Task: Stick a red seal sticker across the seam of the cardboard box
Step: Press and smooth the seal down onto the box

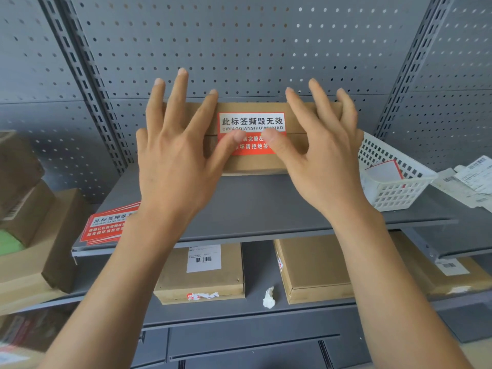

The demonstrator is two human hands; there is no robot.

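Note:
A flat cardboard box (295,115) lies at the back of a grey metal shelf (266,206). A red and white seal sticker (251,122) sits across the box's horizontal seam. My left hand (175,155) rests on the left part of the box, fingers spread, its thumb pressing the sticker's lower left. My right hand (324,153) covers the right part, fingers spread, thumb pressing the sticker's lower right. The two thumbs hide part of the red text.
A stack of red seal stickers (106,227) lies at the shelf's front left. A white plastic basket (391,179) with papers stands on the right. Several cardboard boxes (202,275) and a crumpled white scrap (269,298) lie on the lower shelf. Pegboard (239,43) backs the shelf.

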